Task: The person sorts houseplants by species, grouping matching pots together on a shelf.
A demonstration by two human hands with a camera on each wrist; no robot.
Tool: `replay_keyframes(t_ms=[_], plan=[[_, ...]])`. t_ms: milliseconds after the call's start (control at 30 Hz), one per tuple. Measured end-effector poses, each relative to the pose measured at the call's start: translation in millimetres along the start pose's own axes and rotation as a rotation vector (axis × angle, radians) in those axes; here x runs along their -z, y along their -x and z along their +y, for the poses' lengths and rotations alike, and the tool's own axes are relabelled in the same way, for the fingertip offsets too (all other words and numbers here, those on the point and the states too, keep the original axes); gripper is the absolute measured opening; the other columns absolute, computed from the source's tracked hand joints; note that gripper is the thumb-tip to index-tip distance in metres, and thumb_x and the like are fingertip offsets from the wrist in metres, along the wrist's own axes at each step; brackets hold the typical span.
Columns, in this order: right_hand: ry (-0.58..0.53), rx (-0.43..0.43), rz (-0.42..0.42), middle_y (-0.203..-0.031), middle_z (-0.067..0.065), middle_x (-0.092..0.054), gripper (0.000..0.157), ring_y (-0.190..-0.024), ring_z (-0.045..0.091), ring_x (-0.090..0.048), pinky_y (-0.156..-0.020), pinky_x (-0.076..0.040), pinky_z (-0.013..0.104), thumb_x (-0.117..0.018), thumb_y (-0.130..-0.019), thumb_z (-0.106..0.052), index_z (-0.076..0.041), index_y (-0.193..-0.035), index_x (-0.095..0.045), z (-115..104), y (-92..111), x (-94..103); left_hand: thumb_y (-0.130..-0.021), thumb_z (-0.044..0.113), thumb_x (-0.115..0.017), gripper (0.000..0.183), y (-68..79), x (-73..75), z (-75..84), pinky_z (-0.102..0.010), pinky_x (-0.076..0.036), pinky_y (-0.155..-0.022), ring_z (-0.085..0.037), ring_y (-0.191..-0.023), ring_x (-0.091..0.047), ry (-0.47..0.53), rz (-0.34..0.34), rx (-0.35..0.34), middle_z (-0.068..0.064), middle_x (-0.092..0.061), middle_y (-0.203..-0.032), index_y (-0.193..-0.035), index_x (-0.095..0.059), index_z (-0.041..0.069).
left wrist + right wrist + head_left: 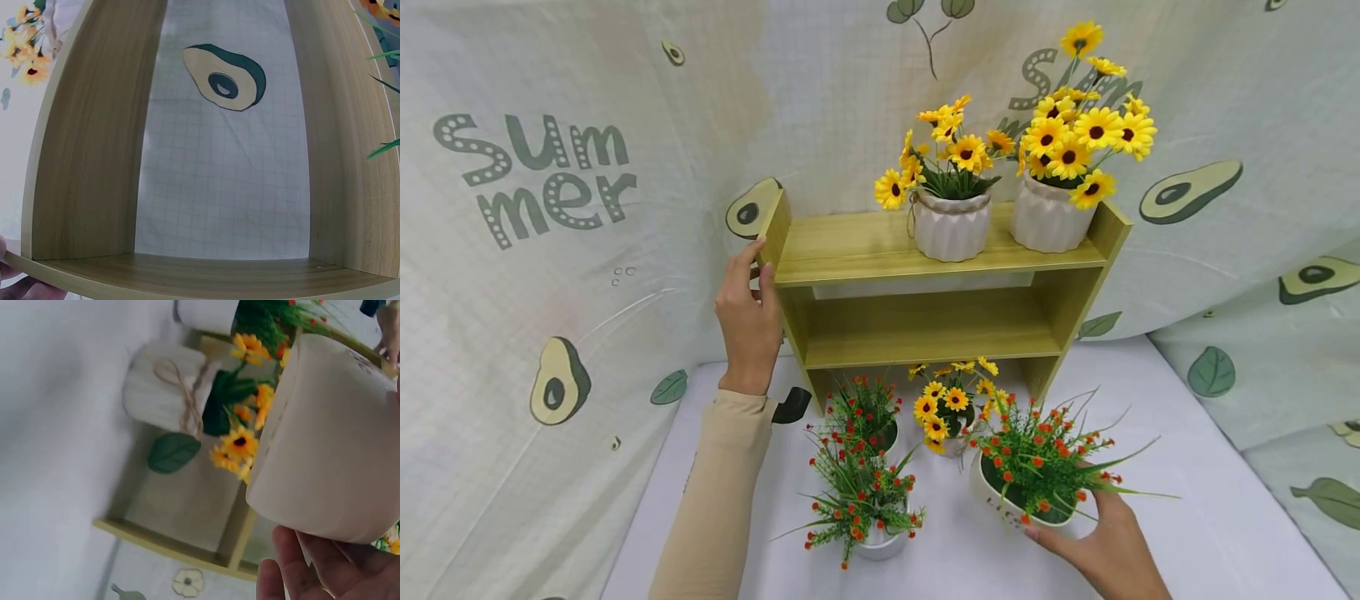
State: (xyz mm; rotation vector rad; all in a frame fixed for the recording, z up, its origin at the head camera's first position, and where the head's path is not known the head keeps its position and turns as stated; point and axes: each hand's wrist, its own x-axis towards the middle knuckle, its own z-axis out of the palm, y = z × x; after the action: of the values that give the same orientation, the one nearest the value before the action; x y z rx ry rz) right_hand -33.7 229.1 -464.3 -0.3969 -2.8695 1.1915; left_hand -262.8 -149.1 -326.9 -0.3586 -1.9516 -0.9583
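Observation:
My left hand (749, 321) holds the left side panel of a wooden shelf (917, 275), its fingers at the panel's front edge near the top board. In the left wrist view, fingertips (31, 290) show at the lower left corner. My right hand (1108, 542) grips a white flower pot (1000, 500) filled with red-orange flowers and long green blades. This pot tilts in front of the shelf's right half, lettering on its side. Seen from the right wrist, the plain pot wall (331, 444) fills the right side, fingers against it.
Two ribbed pots of yellow flowers (953, 225) (1052, 218) stand on the shelf's top board. Below, a smaller yellow-flower pot (955, 446) and two red-flower pots (883, 546) (887, 442) stand on the white table (1195, 467). Printed cloth (625, 292) hangs behind.

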Motion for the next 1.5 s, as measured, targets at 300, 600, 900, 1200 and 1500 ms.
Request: replay_keyframes(t_ms=[300,600,900,1200,1500], plan=[[-0.082,0.079,0.235,-0.151,0.041,-0.044,0.114,-0.140,0.060,-0.040,-0.110,-0.032,0.076,-0.096,-0.077,-0.035,0.014,-0.157,-0.032,-13,-36,19.7,-0.111,0.012,-0.057,0.034,0.3,-0.4,-2.4,-0.044,-0.058,-0.074,-0.037,-0.106,-0.070,0.014,0.006,-0.007,-0.024,-0.069,-0.125,-0.140,-0.063,-0.003],[-0.172,0.199,0.417,-0.145,0.033,-0.052,0.097,-0.135,0.050,-0.047,-0.110,-0.036,0.069,-0.094,-0.079,-0.022,0.006,-0.156,-0.043,-29,-82,15.8,-0.110,0.010,-0.058,0.033,0.3,-1.6,-2.5,-0.045,-0.059,-0.074,-0.038,-0.106,-0.070,0.023,0.003,-0.005,-0.025,-0.068,-0.124,-0.140,-0.063,-0.003],[-0.081,0.300,0.562,-0.134,0.030,-0.063,0.089,-0.121,0.051,-0.054,-0.097,-0.040,0.066,-0.095,-0.076,-0.029,0.006,-0.148,-0.054,-46,-115,8.0,-0.110,0.009,-0.058,0.033,0.0,-1.7,-3.3,-0.045,-0.058,-0.074,-0.038,-0.105,-0.070,0.017,0.006,-0.004,-0.025,-0.069,-0.123,-0.140,-0.063,-0.003],[0.088,0.337,0.620,-0.119,0.035,-0.065,0.090,-0.106,0.054,-0.058,-0.090,-0.044,0.069,-0.092,-0.079,-0.039,0.013,-0.141,-0.053,-60,-135,2.6,-0.109,0.008,-0.058,0.032,-0.2,-2.0,-2.1,-0.045,-0.058,-0.073,-0.037,-0.104,-0.070,0.021,0.011,-0.007,-0.024,-0.069,-0.125,-0.139,-0.064,-0.003],[0.190,0.415,0.647,-0.125,0.036,-0.060,0.091,-0.110,0.054,-0.057,-0.091,-0.048,0.068,-0.091,-0.081,-0.042,0.017,-0.138,-0.051,-67,-154,-0.9,-0.109,0.008,-0.059,0.032,0.3,-1.7,-2.2,-0.043,-0.058,-0.072,-0.035,-0.103,-0.070,0.007,0.017,-0.009,-0.024,-0.069,-0.122,-0.139,-0.064,-0.002]])
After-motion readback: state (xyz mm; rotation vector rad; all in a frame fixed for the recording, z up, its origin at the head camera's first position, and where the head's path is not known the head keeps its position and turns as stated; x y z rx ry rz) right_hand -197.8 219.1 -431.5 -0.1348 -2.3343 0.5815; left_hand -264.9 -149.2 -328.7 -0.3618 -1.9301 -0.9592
